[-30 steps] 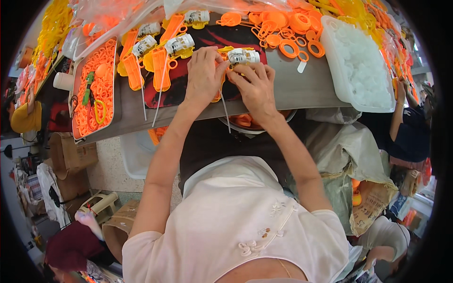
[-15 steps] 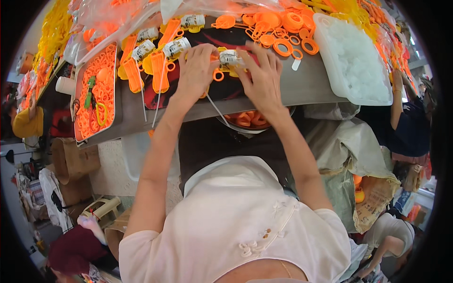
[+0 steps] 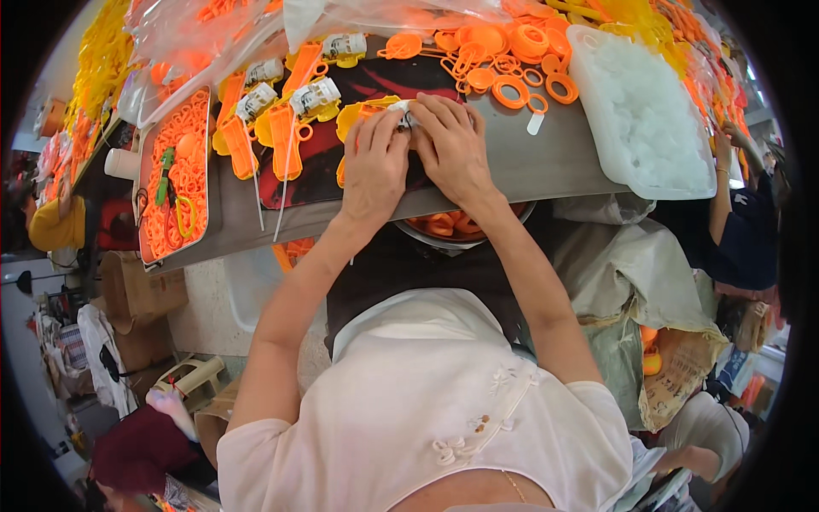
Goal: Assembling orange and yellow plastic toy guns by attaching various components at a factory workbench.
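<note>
Small white bottle (image 3: 408, 115) sits pinched between curled fingers of left hand (image 3: 374, 166) and right hand (image 3: 452, 145), palms down.

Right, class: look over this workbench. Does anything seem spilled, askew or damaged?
Nothing looks spilled or broken. Loose orange plastic rings lie scattered on the grey bench, and both hands press one small white-labelled piece together.

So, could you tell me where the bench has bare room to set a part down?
Bare grey table lies right of the right hand, up to the white tray. A narrow strip runs along the front edge left of the left hand. The back is crowded with orange rings.
</note>
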Tool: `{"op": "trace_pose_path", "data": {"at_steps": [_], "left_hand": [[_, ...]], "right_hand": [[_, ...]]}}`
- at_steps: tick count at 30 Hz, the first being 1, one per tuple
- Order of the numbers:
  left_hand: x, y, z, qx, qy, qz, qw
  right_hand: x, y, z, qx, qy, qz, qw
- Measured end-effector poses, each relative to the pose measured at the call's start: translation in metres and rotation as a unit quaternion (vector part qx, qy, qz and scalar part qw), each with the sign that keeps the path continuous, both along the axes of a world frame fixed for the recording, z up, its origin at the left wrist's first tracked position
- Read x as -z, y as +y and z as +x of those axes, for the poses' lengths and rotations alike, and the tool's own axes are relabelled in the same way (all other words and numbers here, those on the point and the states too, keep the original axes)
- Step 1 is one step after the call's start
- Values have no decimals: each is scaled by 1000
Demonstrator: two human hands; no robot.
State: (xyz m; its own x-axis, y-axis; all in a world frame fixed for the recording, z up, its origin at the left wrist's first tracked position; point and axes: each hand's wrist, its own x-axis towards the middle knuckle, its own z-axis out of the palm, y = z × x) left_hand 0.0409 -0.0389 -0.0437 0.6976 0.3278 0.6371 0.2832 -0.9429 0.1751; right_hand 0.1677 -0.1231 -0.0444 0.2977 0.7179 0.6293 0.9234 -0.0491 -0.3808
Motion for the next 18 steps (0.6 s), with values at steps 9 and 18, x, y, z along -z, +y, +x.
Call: {"op": "trace_pose_path", "data": {"at_steps": [9, 18], "left_hand": [[-25, 18, -6, 33, 19, -48, 998], [-20, 27, 5, 49, 17, -13, 999]], "right_hand": [[11, 7, -4, 12, 73, 39, 996], [13, 6, 1, 1, 75, 28, 997]]}}
